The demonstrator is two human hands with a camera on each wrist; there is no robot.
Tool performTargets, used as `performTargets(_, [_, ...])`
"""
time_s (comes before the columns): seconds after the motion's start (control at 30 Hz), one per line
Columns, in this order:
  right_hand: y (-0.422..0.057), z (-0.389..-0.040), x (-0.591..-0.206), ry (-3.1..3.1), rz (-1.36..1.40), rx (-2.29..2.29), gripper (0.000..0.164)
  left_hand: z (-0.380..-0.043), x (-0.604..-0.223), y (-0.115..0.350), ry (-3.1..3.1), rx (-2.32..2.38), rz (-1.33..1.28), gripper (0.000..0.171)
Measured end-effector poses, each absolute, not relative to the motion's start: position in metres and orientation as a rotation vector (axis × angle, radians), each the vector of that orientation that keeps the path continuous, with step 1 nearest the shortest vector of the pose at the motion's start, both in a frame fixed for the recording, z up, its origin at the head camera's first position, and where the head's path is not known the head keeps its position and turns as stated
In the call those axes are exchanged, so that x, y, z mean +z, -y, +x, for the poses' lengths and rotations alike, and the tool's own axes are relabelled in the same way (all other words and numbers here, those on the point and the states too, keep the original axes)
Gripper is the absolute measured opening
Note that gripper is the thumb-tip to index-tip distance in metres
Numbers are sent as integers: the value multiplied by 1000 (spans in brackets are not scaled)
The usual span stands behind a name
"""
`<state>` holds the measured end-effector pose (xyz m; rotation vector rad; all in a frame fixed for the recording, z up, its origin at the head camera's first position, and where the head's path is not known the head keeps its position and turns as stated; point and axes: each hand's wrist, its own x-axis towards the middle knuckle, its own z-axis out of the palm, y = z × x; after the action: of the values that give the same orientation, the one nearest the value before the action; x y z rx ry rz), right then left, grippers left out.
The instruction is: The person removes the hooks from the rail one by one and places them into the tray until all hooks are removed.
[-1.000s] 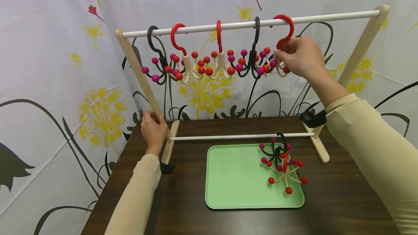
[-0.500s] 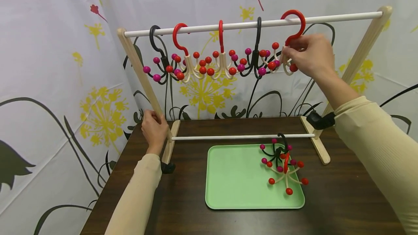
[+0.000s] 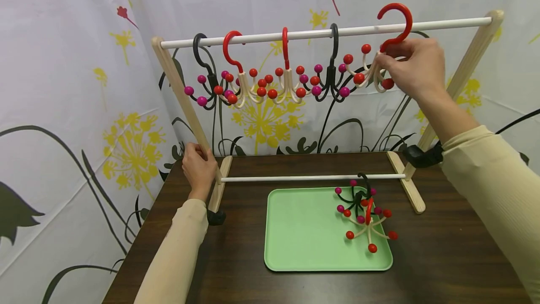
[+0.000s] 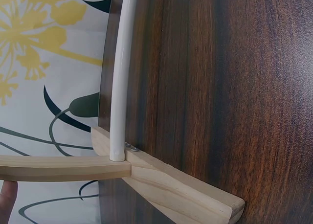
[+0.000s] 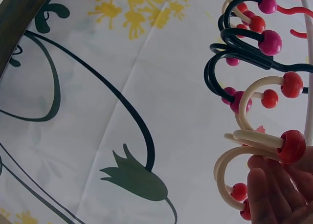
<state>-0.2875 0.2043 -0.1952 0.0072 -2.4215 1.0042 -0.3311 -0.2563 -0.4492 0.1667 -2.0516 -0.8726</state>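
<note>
My right hand (image 3: 415, 67) pinches a cream multi-arm hanger (image 3: 373, 73) with a red hook and red ball tips, just under the hook. The hook's free tip sits above the white rail (image 3: 443, 25), and its curve passes in front of the rail. In the right wrist view the fingers (image 5: 269, 190) lie beside the hanger's curved arms (image 5: 257, 137). Low on the rack's left wooden post (image 3: 181, 93), my left hand (image 3: 198, 168) grips the wood; one finger (image 4: 7, 197) shows against the post in the left wrist view.
Several hangers hang along the rail, including a black one (image 3: 331, 76) nearest the held one. On the dark table (image 3: 236, 257), a green tray (image 3: 303, 229) carries a black hanger (image 3: 358, 198) and a cream one (image 3: 369, 224) at its right. A lower white bar (image 3: 312, 178) joins the rack's feet.
My right hand has moved right and up with the red-hooked hanger; its hook tip has risen from behind the rail to above it. The left hand has stayed on the post.
</note>
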Motion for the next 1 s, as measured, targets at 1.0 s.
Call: performTargets(1.0, [-193,-144,-304,2162,40,1276,27,-328,-448,257,2068,-893,160,21])
